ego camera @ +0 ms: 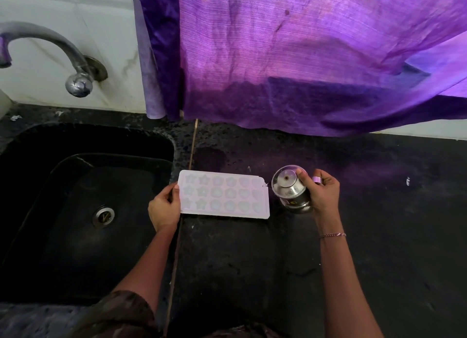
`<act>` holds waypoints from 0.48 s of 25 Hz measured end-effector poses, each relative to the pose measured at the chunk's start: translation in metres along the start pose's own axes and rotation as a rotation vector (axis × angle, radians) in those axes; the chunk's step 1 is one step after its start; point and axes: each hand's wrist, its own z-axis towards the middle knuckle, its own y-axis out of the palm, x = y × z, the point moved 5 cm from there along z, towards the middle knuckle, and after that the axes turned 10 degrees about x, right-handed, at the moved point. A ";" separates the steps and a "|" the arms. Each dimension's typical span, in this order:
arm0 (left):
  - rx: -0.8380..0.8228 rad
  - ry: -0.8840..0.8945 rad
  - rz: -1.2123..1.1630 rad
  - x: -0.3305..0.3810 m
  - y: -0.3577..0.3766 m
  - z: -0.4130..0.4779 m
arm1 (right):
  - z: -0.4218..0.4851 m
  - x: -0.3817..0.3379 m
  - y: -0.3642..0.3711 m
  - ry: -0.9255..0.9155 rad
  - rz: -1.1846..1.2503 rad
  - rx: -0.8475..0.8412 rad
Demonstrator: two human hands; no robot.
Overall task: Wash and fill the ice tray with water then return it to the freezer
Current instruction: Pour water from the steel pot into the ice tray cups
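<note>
Bare forearms cross the dark bench. By the sink edge, the left hand pinches the ice tray. The right hand's fingers curl round a steel tumbler tipped toward the tray; the cells' contents are unclear.

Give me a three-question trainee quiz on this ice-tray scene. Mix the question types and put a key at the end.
1. True or false: the tray lies inside the sink.
2. Multiple choice: what does the right hand grip? A) a steel cup B) a sponge C) a bottle
3. Fill in: the left hand holds the tray's edge nearest the ____.

Key: 1 false, it lies on the counter beside the sink; 2 A; 3 sink.
</note>
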 end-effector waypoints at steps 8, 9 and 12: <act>-0.016 -0.014 -0.008 -0.002 0.001 0.000 | 0.000 0.001 0.008 0.033 0.096 0.005; -0.015 -0.015 -0.009 -0.003 0.001 0.001 | -0.001 0.001 0.011 0.028 0.098 -0.002; -0.015 -0.010 -0.007 -0.005 0.002 0.002 | -0.005 0.000 0.017 0.017 0.082 -0.022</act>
